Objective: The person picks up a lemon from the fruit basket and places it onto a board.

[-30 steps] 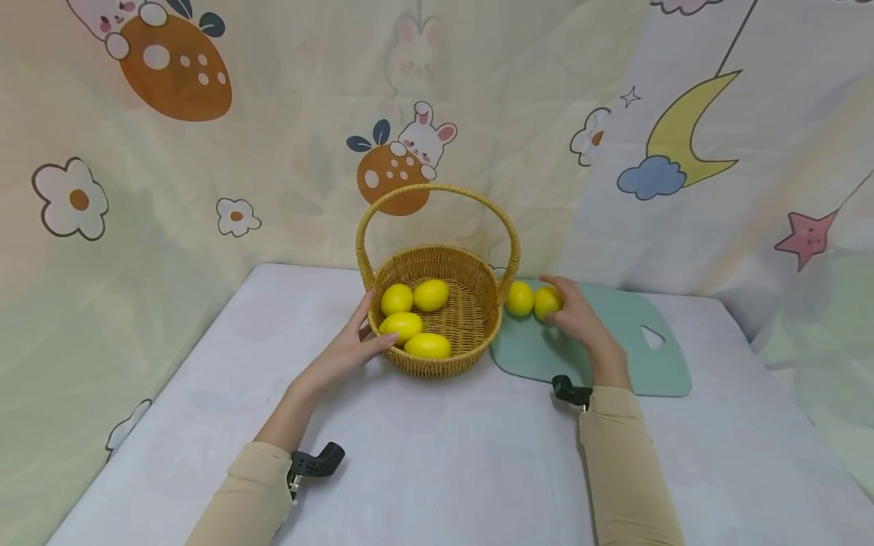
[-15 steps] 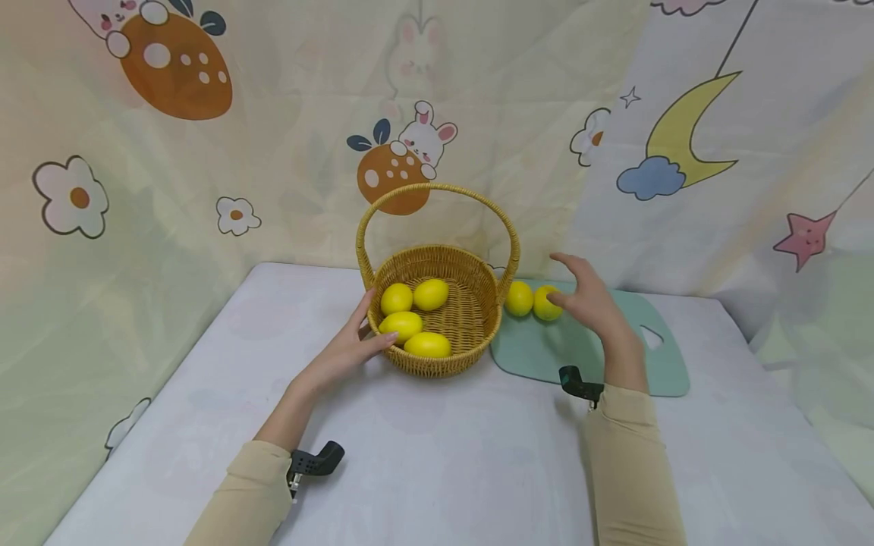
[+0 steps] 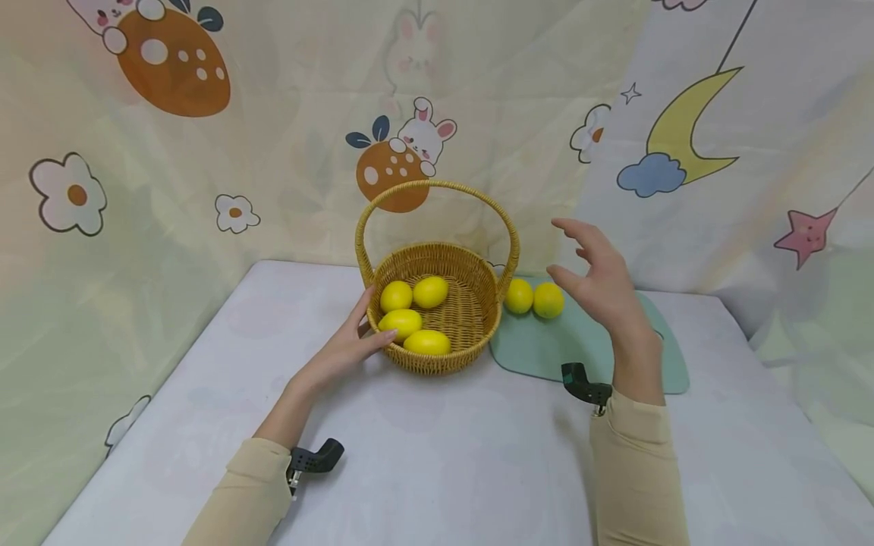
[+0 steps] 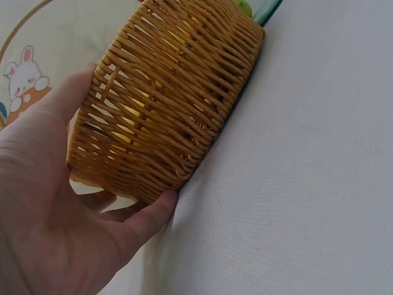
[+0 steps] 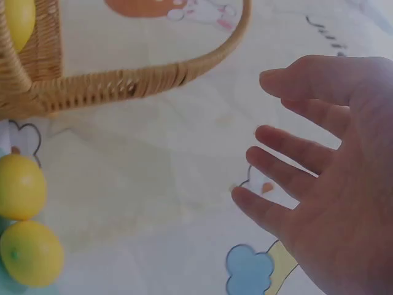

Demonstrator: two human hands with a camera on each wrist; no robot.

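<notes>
Four lemons (image 3: 428,342) lie in the wicker basket (image 3: 435,365), its left side held by the left hand (image 3: 341,351), and two more lemons (image 3: 548,301) sit right of it on the green board (image 3: 539,349); steadying seems the step, while gripping either would call for lowering and curling the spread, empty right hand (image 3: 602,284)

the right hand (image 3: 601,284) is hiding part of the board (image 3: 539,345); in the left wrist view i'm losing part of the basket (image 4: 166,92) past the top edge.
</notes>
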